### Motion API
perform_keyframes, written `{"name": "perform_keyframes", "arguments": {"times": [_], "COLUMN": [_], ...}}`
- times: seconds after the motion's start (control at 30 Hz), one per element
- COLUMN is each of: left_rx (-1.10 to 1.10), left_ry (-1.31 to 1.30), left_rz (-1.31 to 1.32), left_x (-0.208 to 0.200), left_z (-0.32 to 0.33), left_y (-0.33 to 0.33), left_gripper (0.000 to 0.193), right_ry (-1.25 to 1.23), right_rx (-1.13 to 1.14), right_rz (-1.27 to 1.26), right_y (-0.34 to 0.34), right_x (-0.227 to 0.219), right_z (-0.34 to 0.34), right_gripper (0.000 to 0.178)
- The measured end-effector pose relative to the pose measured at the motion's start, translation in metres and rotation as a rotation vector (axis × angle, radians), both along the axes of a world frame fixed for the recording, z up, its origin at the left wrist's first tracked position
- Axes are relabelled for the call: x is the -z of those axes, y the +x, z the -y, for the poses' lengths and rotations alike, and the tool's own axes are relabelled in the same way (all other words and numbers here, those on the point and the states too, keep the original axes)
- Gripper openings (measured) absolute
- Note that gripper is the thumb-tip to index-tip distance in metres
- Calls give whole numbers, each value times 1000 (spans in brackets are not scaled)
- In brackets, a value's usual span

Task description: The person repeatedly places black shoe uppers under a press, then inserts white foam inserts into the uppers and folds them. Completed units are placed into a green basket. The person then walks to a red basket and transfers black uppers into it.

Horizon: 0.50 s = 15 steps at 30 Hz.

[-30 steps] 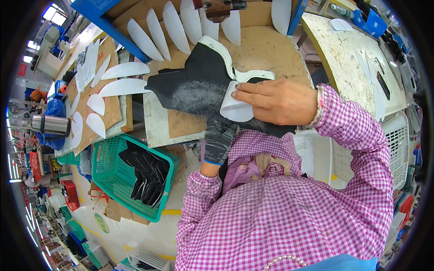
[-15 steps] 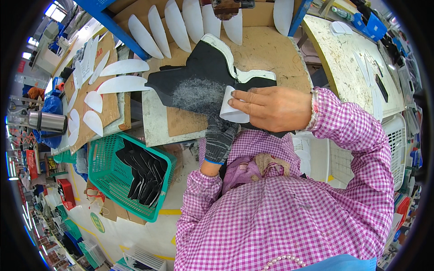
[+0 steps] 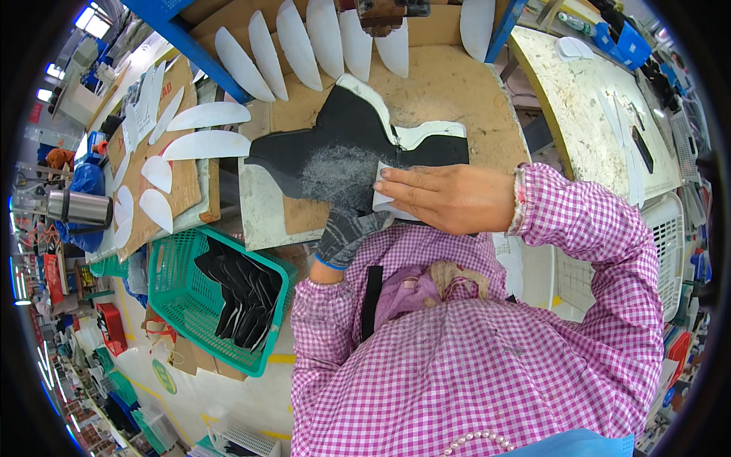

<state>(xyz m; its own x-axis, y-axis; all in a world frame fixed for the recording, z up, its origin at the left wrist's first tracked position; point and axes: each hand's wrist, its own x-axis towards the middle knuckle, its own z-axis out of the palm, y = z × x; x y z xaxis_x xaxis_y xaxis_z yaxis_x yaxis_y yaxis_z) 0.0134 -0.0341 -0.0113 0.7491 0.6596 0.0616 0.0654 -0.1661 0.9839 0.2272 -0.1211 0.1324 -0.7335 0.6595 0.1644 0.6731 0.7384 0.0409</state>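
Observation:
A black shoe-upper piece (image 3: 335,137), white along its far edge and with a greyish speckled patch in its middle, lies over the board on the workbench. My left hand (image 3: 349,234), in a dark grey knit glove, grips its near edge; the fingertips are partly hidden. My bare right hand (image 3: 449,196) holds a white sheet piece (image 3: 383,199) with its fingers on top, pressed against the black piece beside the speckled patch. Part of the white sheet is covered by those fingers, and the thumb is out of sight.
White curved pieces (image 3: 297,46) stand in a row at the back, below a dark metal machine part (image 3: 381,17). More white pieces (image 3: 205,145) lie on cardboard at left. A green basket (image 3: 164,266) holds black pieces. At right stands another worktable (image 3: 594,84).
My left hand has shifted left along the near edge of the black piece. That piece has turned slightly and come nearer. The white sheet lies flatter under my right fingers.

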Motion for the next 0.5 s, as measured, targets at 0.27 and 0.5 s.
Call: {"name": "perform_keyframes", "arguments": {"times": [0.27,0.5], "left_rx": [-15,-94], "left_ry": [543,506], "left_rz": [-200,-194], "left_x": [45,29], "left_z": [-21,-18], "left_y": [31,36], "left_gripper": [48,44], "right_ry": [-62,-115], "right_rx": [29,57], "right_rz": [-80,-3], "right_y": [-17,-27], "right_x": [2,-2], "right_z": [-28,-36], "right_gripper": [43,47]}}
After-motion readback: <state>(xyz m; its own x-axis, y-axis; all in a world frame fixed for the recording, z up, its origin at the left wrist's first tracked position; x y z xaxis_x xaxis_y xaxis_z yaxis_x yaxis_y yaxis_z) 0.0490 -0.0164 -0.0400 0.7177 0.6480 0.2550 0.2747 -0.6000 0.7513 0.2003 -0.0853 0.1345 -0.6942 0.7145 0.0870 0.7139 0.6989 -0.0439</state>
